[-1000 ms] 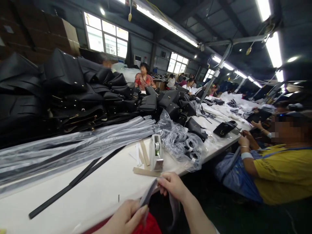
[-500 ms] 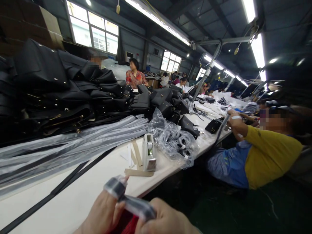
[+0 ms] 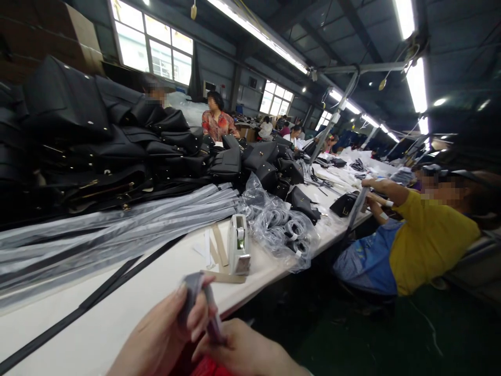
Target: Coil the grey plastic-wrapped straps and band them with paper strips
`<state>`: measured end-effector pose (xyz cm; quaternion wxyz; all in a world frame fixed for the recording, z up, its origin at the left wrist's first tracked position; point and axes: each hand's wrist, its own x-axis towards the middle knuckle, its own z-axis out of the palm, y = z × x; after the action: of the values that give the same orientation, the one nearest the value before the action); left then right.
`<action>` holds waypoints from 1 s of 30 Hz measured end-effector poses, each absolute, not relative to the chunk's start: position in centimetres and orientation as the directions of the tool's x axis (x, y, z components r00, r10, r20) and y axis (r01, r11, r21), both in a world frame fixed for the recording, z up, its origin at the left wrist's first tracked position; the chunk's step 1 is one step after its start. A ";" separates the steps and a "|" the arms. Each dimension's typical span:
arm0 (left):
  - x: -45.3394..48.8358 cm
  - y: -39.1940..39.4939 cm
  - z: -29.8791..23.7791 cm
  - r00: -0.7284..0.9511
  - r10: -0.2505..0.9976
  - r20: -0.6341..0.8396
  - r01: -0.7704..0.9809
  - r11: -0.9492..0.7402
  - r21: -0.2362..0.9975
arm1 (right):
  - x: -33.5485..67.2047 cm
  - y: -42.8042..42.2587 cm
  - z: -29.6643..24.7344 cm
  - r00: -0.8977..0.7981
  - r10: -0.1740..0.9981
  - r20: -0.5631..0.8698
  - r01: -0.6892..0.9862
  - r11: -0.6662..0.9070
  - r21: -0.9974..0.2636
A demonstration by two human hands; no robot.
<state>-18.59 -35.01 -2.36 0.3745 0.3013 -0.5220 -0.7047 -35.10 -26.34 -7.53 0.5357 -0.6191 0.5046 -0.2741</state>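
At the bottom edge, my left hand [image 3: 164, 331] pinches a grey strap wrapped in clear plastic [image 3: 193, 292], with the thumb and fingers closed on its upper end. My right hand [image 3: 242, 350] sits just below and to the right, its fingers curled round the strap's lower part. Both hands hover over the near edge of the white table [image 3: 117, 318]. Something red [image 3: 207, 365] shows under them.
A tape dispenser [image 3: 238, 245] and cardboard strips [image 3: 221, 275] lie ahead. Long wrapped straps [image 3: 117, 224], black straps [image 3: 97, 292], a bag of coiled straps [image 3: 282, 230] and piled black handbags [image 3: 117, 146] cover the table. A person in yellow [image 3: 422, 240] works at right; others sit beyond.
The strap has turned from lying across between my hands to standing more upright, folded in my left hand. The person in yellow has leaned further toward the table.
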 end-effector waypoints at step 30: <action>-15.5 -41.4 0.1 -0.628 -0.771 -0.106 0.632 -0.585 0.509 | -38.5 -27.7 -11.3 -0.131 -0.982 0.135 -0.601 -0.030 -0.799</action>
<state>-15.50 -41.43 0.06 0.4005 0.1602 -0.2174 -0.8756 -38.48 -27.70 -11.33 0.2513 -0.6093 0.6495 -0.3791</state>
